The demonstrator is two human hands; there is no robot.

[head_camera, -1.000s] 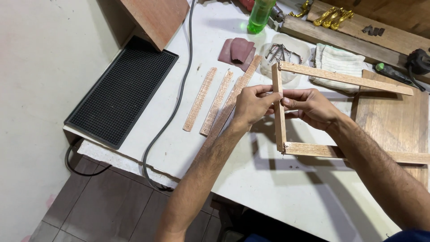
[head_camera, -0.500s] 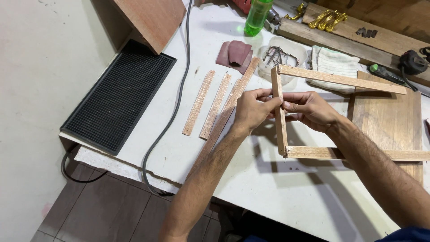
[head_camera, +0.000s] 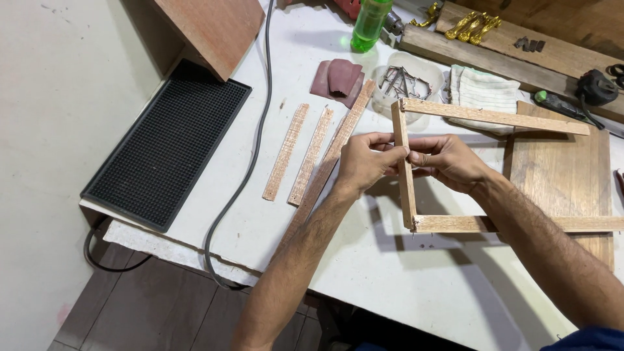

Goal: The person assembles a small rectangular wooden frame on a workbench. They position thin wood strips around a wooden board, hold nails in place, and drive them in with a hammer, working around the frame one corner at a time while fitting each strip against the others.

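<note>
Both hands are pinched on the upright side strip of a three-sided wooden frame (head_camera: 406, 175) near the middle of the white tabletop (head_camera: 364, 273). The left hand (head_camera: 364, 161) and right hand (head_camera: 448, 159) meet on that strip, fingers closed around it. The frame's lower rail runs off toward the right edge, partly over a flat wooden board (head_camera: 559, 175). Left of the hands lie three loose wood strips (head_camera: 312, 156), and a black ribbed mat (head_camera: 169, 143) hangs over the left edge. Farther back: a piece of sandpaper (head_camera: 338, 79), a tub of nails (head_camera: 406, 81), a folded cloth (head_camera: 481, 91) and a green bottle (head_camera: 370, 23).
</note>
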